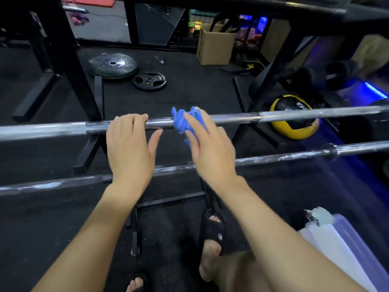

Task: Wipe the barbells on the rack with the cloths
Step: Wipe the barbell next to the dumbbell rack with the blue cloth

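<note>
Two steel barbells lie across the rack. The upper barbell (231,118) runs left to right at mid-frame; the lower barbell (273,159) runs below it, nearer to me. My left hand (130,148) rests on the upper bar, its fingers laid over the top and the thumb stretched out underneath. A crumpled blue cloth (183,121) is bunched on the upper bar just right of that hand. My right hand (208,148) holds the cloth against the bar with fairly straight fingers; its palm hides the cloth's lower part.
Black rack uprights (69,66) stand behind the bars. Two weight plates (113,64) lie on the black rubber floor. A yellow-black medicine ball (294,116) sits at right, a cardboard box (214,47) behind. My sandalled feet (212,234) are below, a white-purple object (336,239) at lower right.
</note>
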